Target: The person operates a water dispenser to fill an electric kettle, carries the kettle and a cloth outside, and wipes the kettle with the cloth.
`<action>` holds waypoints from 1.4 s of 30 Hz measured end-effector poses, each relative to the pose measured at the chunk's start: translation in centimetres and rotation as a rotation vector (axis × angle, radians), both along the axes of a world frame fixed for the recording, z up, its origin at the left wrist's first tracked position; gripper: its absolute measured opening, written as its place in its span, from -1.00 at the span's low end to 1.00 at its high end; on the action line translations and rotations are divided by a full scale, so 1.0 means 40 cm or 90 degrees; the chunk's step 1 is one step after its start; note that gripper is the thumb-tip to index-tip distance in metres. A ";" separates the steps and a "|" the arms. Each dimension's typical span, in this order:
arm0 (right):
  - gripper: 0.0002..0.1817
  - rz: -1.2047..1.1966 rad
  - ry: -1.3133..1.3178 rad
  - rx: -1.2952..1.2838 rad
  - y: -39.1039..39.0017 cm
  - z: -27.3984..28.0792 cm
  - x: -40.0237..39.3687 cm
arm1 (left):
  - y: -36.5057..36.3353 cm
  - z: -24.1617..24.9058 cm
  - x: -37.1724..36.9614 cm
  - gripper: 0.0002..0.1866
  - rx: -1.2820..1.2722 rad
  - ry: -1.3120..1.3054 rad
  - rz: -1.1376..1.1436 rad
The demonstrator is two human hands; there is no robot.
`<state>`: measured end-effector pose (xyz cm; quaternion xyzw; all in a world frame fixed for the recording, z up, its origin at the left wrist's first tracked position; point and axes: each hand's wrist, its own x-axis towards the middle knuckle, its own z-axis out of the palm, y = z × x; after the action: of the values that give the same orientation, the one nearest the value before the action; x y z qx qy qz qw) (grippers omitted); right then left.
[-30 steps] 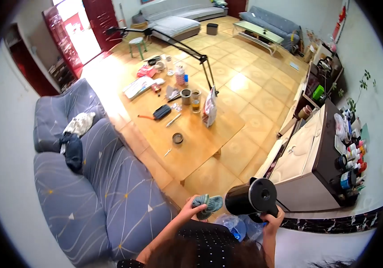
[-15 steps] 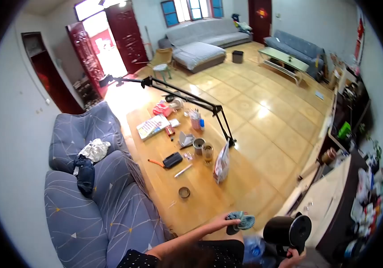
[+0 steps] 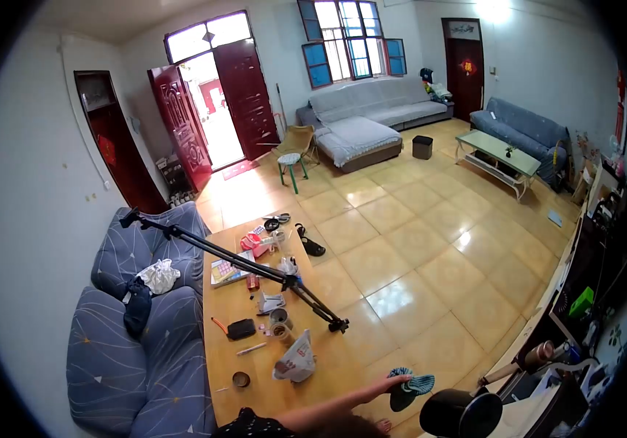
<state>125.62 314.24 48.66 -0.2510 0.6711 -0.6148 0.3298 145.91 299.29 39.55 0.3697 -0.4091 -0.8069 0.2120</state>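
Note:
My left hand (image 3: 395,382) reaches out past the table's near right side, its fingers closed on a bunched green and dark striped cloth (image 3: 420,384). Part of the cloth hangs below the fingers. Just to its right, at the bottom of the view, a black electric kettle (image 3: 445,415) is tilted with its round end facing me. The kettle is apart from the cloth. My right hand and the kettle's handle lie out of view below the frame edge.
Left of my arm stands a wooden table (image 3: 218,365) with a plastic bag (image 3: 297,359), cups, a black case (image 3: 241,329) and a clamped black boom arm (image 3: 240,261). A covered sofa (image 3: 109,358) lines the left wall. On the right runs a cluttered low cabinet (image 3: 525,409).
The view has turned up and to the right. The cloth and kettle remain close together. My right hand, earlier on the kettle's handle, has dropped out of view.

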 end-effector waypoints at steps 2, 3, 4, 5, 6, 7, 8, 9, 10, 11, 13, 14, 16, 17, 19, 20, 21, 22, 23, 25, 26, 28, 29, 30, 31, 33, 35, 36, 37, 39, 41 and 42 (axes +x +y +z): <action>-0.72 0.024 -0.010 0.002 -0.081 0.003 -0.034 | -0.041 -0.042 -0.052 -0.54 0.066 0.002 0.020; -0.72 0.033 -0.017 -0.003 -0.125 0.002 -0.052 | -0.070 -0.059 -0.076 -0.53 0.091 -0.015 0.034; -0.72 0.039 -0.022 -0.009 -0.166 0.003 -0.071 | -0.101 -0.061 -0.102 -0.51 0.116 -0.029 0.047; -0.72 0.048 -0.024 -0.011 -0.209 0.002 -0.088 | -0.135 -0.090 -0.122 -0.49 0.112 -0.040 0.018; -0.72 0.056 -0.027 -0.011 -0.248 -0.003 -0.106 | -0.166 -0.088 -0.140 -0.49 0.113 -0.035 0.002; -0.72 0.062 -0.031 -0.016 -0.291 -0.004 -0.129 | -0.200 -0.084 -0.161 -0.48 0.113 -0.028 -0.012; -0.72 0.066 -0.028 -0.019 -0.335 -0.017 -0.144 | -0.235 -0.087 -0.187 -0.48 0.115 -0.021 -0.024; -0.72 0.070 -0.035 -0.020 -0.383 -0.011 -0.177 | -0.270 -0.116 -0.215 -0.48 0.125 -0.021 -0.011; -0.72 0.076 -0.034 -0.020 -0.432 -0.015 -0.200 | -0.306 -0.146 -0.244 -0.48 0.118 -0.010 0.009; -0.72 0.077 -0.033 -0.021 -0.479 -0.018 -0.227 | -0.339 -0.171 -0.276 -0.48 0.114 0.002 0.030; -0.72 0.079 -0.031 -0.023 -0.583 -0.025 -0.280 | -0.410 -0.212 -0.341 -0.47 0.077 -0.010 0.086; -0.72 0.081 -0.032 -0.024 -0.638 -0.029 -0.304 | -0.453 -0.228 -0.356 -0.48 0.104 -0.003 0.086; -0.72 0.092 -0.034 -0.026 -0.762 -0.036 -0.350 | -0.546 -0.207 -0.374 -0.48 0.156 -0.001 0.073; -0.72 0.097 -0.036 -0.029 -0.828 -0.042 -0.370 | -0.596 -0.177 -0.383 -0.49 0.172 -0.003 0.070; -0.72 0.108 -0.036 -0.033 -0.966 -0.043 -0.406 | -0.712 -0.087 -0.378 -0.51 0.175 -0.023 0.042; -0.72 0.115 -0.039 -0.034 -1.028 -0.045 -0.417 | -0.774 -0.118 -0.385 -0.51 0.165 -0.006 0.056; -0.72 0.125 -0.041 -0.033 -1.090 -0.045 -0.428 | -0.834 -0.179 -0.386 -0.51 0.157 0.008 0.068; -0.72 0.133 -0.042 -0.033 -1.155 -0.046 -0.438 | -0.890 -0.208 -0.387 -0.50 0.147 0.023 0.081; -0.72 0.143 -0.044 -0.033 -1.211 -0.044 -0.443 | -0.938 -0.124 -0.375 -0.49 0.101 -0.011 0.129; -0.72 0.167 -0.046 -0.032 -1.331 -0.041 -0.450 | -1.072 -0.114 -0.343 -0.49 0.018 -0.064 0.125; -0.72 0.184 -0.048 -0.033 -1.390 -0.038 -0.450 | -1.128 -0.106 -0.324 -0.48 -0.034 -0.108 0.124; -0.72 0.221 -0.053 -0.034 -1.519 -0.034 -0.444 | -1.217 -0.083 -0.295 -0.47 -0.071 -0.132 0.224; -0.72 0.242 -0.055 -0.038 -1.590 -0.033 -0.441 | -1.277 -0.066 -0.281 -0.46 -0.096 -0.141 0.278; -0.72 0.267 -0.056 -0.040 -1.663 -0.039 -0.438 | -1.331 -0.038 -0.265 -0.46 -0.113 -0.171 0.298; -0.71 0.293 -0.056 -0.043 -1.738 -0.041 -0.433 | -1.373 -0.004 -0.249 -0.46 -0.128 -0.200 0.321; -0.71 0.349 -0.044 -0.052 -1.903 -0.045 -0.430 | -1.477 0.023 -0.216 -0.45 -0.135 -0.213 0.349; -0.71 0.409 -0.024 -0.067 -2.076 -0.038 -0.428 | -1.597 -0.059 -0.195 -0.45 -0.131 -0.191 0.404; -0.71 0.438 -0.014 -0.078 -2.169 -0.020 -0.432 | -1.660 -0.081 -0.182 -0.45 -0.130 -0.199 0.453; -0.71 0.465 -0.003 -0.085 -2.260 -0.009 -0.434 | -1.714 -0.091 -0.172 -0.45 -0.124 -0.209 0.495; -0.71 0.504 0.012 -0.089 -2.428 0.013 -0.436 | -1.787 -0.084 -0.172 -0.45 -0.076 -0.225 0.543; -0.71 0.528 0.017 -0.096 -2.581 0.025 -0.411 | -1.865 -0.046 -0.127 -0.46 -0.018 -0.241 0.571; -0.71 0.539 0.014 -0.093 -2.651 0.030 -0.394 | -1.893 -0.035 -0.109 -0.49 -0.015 -0.241 0.602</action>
<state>109.88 208.21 49.87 -0.5334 0.4670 -0.4688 0.5269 141.56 223.58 38.13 0.6514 -0.2375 -0.5370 0.4805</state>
